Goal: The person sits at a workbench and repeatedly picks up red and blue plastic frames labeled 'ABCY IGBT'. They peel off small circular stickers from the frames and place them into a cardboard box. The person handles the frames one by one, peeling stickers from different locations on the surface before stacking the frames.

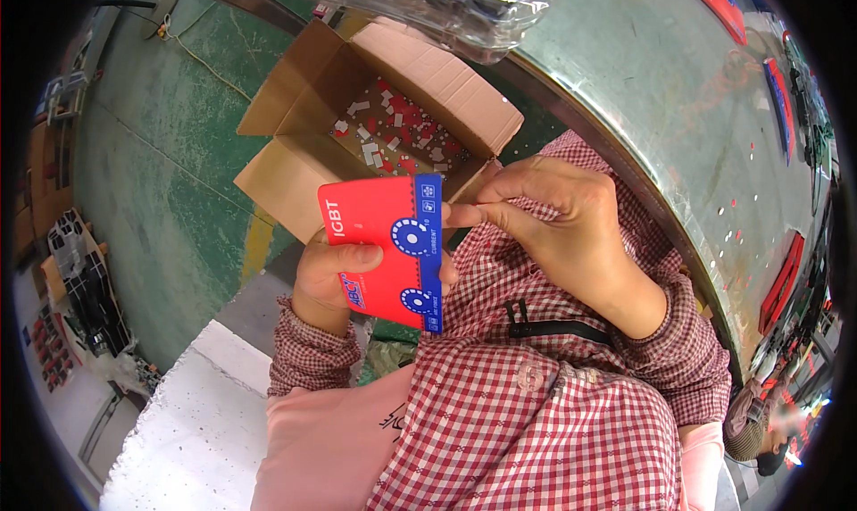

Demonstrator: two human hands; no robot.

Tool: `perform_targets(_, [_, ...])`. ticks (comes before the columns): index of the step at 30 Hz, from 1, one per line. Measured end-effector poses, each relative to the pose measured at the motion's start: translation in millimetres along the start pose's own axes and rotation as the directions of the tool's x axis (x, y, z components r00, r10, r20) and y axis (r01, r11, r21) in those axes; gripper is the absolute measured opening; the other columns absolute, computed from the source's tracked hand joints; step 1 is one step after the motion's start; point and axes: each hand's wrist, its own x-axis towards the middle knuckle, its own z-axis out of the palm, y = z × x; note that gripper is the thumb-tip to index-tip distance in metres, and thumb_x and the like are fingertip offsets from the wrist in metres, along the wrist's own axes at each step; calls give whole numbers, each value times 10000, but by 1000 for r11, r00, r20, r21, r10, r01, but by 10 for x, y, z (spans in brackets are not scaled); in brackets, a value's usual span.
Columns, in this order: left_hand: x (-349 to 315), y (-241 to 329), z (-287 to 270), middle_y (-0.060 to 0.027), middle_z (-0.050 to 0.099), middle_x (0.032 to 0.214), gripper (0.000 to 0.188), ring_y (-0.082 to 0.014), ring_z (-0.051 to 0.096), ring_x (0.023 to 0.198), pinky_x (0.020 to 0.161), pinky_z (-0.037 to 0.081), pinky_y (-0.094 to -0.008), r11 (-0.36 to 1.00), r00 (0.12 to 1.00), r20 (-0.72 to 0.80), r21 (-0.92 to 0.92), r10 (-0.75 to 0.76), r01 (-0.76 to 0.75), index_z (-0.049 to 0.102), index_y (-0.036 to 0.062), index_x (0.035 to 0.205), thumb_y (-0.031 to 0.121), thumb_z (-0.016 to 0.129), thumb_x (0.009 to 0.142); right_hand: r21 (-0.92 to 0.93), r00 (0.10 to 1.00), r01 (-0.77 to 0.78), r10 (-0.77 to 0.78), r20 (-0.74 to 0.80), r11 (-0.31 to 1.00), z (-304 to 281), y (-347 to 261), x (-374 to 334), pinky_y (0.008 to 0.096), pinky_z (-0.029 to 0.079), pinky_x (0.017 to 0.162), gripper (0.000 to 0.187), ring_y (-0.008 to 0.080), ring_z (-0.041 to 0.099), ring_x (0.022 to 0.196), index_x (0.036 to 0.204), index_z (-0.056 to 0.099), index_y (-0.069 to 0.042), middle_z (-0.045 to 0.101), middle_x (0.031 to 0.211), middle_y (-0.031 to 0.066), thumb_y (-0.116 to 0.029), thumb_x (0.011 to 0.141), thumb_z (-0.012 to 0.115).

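A flat red and blue control panel faceplate [370, 216] is gripped in my left hand [332, 270], whose thumb lies across its red face and whose other fingers go behind it. White ring-shaped dial marks and small symbols are printed on the faceplate. Beside its blue edge, my right hand [571, 225] is closed with the fingertips pinched together; whether anything small is between them is hidden. Below the faceplate's far edge stands an open cardboard box [312, 83], with red and white scraps [393, 127] scattered over its bottom.
On the right a metal-topped table [643, 91] curves past, carrying several red and blue pieces [781, 279] and tiny scraps. Clear plastic wrapping [446, 16] hangs over its far corner. A white foam block [192, 413] is at my left. Another person [768, 435] appears at the far right.
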Motion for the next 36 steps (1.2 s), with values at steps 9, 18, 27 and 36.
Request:
perform_targets(9, [35,-19,-2,-365,295,1414,660,-355,642,995,803,564,-450,998,999,9,-40,46,-46,356,-59,1361,186,605,800,-43,1000,17,-17,19,999,41,21,-10,331,541,651,148,292,672,763,904,682,-4,670,847,169,65,783,632])
perform_targets(18, [74,72,209,-319,602,1099,591,-397,635,1001,858,536,-443,967,953,-302,231,-31,105,372,-91,1346,118,550,821,5,988,-140,139,63,990,-39,110,20,284,519,623,120,213,646,722,898,641,18,645,875,152,55,785,632])
perform_targets(27, [166,44,365,-93,591,1199,435,-142,592,1047,881,490,-279,827,947,-258,478,-189,296,458,5,1326,117,576,923,85,998,55,-58,38,995,35,42,62,377,510,734,242,319,636,853,1025,640,22,638,930,179,-67,800,644])
perform_targets(36, [271,82,233,-104,548,1246,532,-182,546,1126,941,448,-316,840,955,-157,455,-252,296,427,3,1333,157,603,855,122,992,-5,-10,122,993,50,93,8,329,481,639,117,248,593,708,878,619,7,593,764,129,-88,829,667])
